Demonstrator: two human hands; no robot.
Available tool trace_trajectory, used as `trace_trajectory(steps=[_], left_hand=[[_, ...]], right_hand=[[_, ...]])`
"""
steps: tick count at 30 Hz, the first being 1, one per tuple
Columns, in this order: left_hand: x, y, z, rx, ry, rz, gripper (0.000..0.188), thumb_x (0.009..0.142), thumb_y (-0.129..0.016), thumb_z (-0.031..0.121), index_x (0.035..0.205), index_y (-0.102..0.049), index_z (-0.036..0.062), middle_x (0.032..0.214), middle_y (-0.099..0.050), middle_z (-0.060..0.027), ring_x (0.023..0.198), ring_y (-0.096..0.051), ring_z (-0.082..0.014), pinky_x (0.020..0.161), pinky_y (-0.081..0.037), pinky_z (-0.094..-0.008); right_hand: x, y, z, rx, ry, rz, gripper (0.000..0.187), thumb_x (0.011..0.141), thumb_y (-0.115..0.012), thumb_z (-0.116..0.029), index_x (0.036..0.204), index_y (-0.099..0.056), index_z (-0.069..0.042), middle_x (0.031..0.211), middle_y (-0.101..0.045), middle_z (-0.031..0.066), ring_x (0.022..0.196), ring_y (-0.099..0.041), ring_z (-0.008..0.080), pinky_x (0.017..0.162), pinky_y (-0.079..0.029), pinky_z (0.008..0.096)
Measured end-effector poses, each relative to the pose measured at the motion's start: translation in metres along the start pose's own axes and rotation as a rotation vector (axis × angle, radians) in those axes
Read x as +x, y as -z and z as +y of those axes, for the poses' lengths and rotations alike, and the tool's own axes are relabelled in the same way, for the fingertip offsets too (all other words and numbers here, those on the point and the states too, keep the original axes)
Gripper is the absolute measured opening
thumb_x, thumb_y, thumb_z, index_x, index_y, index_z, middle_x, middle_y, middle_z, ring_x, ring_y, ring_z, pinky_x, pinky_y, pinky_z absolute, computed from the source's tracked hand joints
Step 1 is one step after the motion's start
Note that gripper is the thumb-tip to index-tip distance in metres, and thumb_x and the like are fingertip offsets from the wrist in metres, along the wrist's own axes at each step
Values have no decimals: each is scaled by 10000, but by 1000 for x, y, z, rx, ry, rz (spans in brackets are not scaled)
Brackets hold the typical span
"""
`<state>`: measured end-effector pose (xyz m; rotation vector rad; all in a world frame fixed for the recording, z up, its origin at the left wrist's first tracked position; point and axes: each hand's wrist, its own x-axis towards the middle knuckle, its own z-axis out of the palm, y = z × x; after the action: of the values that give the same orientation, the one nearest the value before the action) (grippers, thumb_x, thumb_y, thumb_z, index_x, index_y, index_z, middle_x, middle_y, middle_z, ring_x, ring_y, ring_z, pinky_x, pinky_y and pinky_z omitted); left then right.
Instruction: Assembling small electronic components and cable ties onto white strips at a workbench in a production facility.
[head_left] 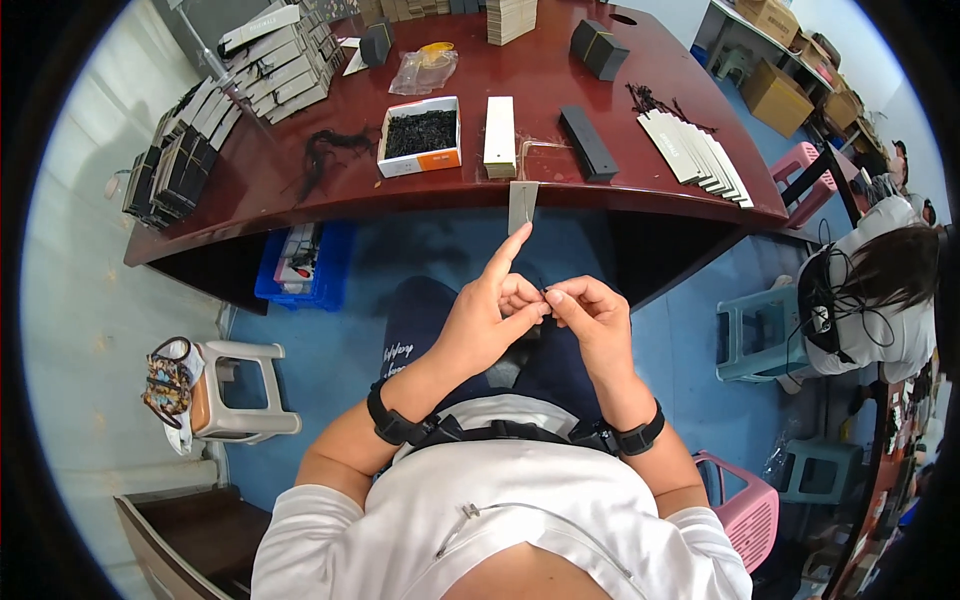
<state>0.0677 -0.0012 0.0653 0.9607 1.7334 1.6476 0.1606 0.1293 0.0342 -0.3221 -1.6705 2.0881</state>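
Observation:
My left hand (483,312) points its index finger at a narrow grey tag (521,207) that hangs at the table's front edge; the fingertip meets its lower end. The thumb and other fingers of that hand are pinched together. Close beside them, my right hand (597,322) is closed in a pinch too. A tiny dark bit shows between the two sets of fingertips, too small to name. Just beyond the tag stands a stack of white tags (499,138). An open box (421,162) of short black cords sits to its left, and a dark grey stack (588,144) lies to its right.
On the red-brown table (350,205), fanned white tags (693,155) with black cords lie right. Loose black strands (330,150) and piled tag bundles (285,60) are left. A blue bin (335,270) sits underneath. Stools (245,390) flank me; another person (870,290) sits at right.

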Motion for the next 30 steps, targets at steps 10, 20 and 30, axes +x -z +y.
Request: trace_trajectory(steps=[10, 20, 30], left_hand=[[4, -2, -17, -110, -19, 63, 459, 848, -595, 14, 1274, -424, 19, 827, -626, -48, 771, -602, -93, 701, -476, -225], [5, -3, -30, -430, 131, -51, 64, 854, -607, 72, 883, -580, 22, 853, -630, -44, 788, -582, -92, 732, -466, -234], [8, -1, -38, -285, 36, 81, 27, 847, -576, 22, 857, -552, 22, 837, -621, -53, 791, -574, -83, 730, -459, -222]], right_hand=[[-1, -2, 5, -56, 120, 64, 75, 874, -607, -69, 896, -618, 2, 768, -612, 4, 690, -534, 40, 641, -425, 183], [-2, -6, 5, 177, 52, 68, 82, 876, -609, -74, 913, -616, -2, 780, -604, -7, 690, -513, 34, 638, -409, 176], [-2, -3, 7, 106, -33, 172, 53, 840, -654, -78, 852, -648, -27, 675, -524, -83, 599, -397, -4, 548, -293, 162]])
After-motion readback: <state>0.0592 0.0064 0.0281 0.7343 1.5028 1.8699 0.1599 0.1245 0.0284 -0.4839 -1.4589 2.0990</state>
